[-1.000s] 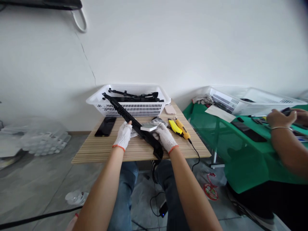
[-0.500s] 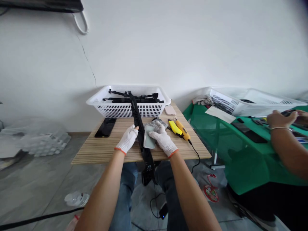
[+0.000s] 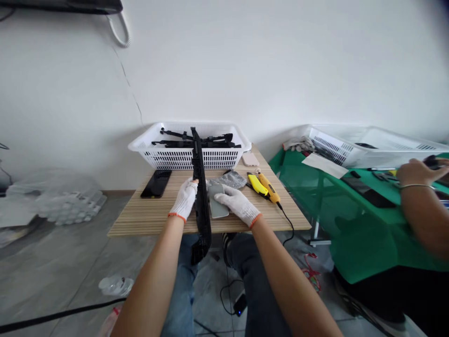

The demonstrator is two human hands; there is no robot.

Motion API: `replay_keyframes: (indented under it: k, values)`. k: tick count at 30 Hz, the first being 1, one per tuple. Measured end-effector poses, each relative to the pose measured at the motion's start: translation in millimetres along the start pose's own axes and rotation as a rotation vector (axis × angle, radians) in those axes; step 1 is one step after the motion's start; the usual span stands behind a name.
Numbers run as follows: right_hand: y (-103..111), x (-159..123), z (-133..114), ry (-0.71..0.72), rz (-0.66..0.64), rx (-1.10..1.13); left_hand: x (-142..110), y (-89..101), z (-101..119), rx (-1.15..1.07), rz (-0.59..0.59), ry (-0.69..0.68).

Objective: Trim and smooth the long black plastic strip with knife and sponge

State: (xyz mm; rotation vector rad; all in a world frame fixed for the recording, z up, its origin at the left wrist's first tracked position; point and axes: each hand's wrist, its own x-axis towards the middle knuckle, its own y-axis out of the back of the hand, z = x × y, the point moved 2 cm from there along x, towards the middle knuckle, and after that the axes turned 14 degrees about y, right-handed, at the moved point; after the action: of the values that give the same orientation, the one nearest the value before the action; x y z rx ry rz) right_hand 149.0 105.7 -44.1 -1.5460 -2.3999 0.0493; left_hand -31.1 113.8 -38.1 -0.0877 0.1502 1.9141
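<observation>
My left hand (image 3: 185, 197), in a white knitted glove with an orange cuff, is closed round a long black plastic trim strip (image 3: 200, 201). The strip stands lengthwise before me; its near end hangs past the table edge and its far end overlaps the basket. In the matching glove, my right hand (image 3: 240, 205) grips a grey-green rectangular pad (image 3: 218, 210) from the right, thumb on top. The pad's left side lies against or very close to the strip. Just behind the pad is a crumpled grey cloth or wrapper (image 3: 234, 179).
On the wood-grain table (image 3: 140, 220) are a white basket (image 3: 175, 162) with several black strips, a black phone (image 3: 156, 184), a pink phone (image 3: 250, 159), a yellow cutter (image 3: 257, 185) and a corded orange tool (image 3: 269, 188). A co-worker's hand (image 3: 417, 173) works at the green table (image 3: 368, 224).
The strip has turned more upright in view, its near end swinging left. The pad has tipped flatter beside it, still in my right hand. The view has shifted slightly.
</observation>
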Motion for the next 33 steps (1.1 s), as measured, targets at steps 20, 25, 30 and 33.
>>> replay_keyframes:
  k: [20, 25, 30, 33]
  values:
    - [-10.8, -5.2, -1.7, -0.079, 0.124, -0.112, 1.9, -11.4, 5.8, -0.138, -0.067, 0.009]
    - [-6.7, -7.2, -3.2, -0.034, 0.262, -0.131, 4.0, -8.5, 3.8, -0.131, 0.000, 0.023]
    - [-10.5, -12.9, -5.8, -0.067, 0.084, -0.173, 3.7, -4.2, 3.6, -0.117, 0.059, 0.023]
    - [-18.0, -14.0, -7.3, -0.050, -0.075, -0.171, 2.2, -5.6, 3.8, -0.086, 0.092, 0.008]
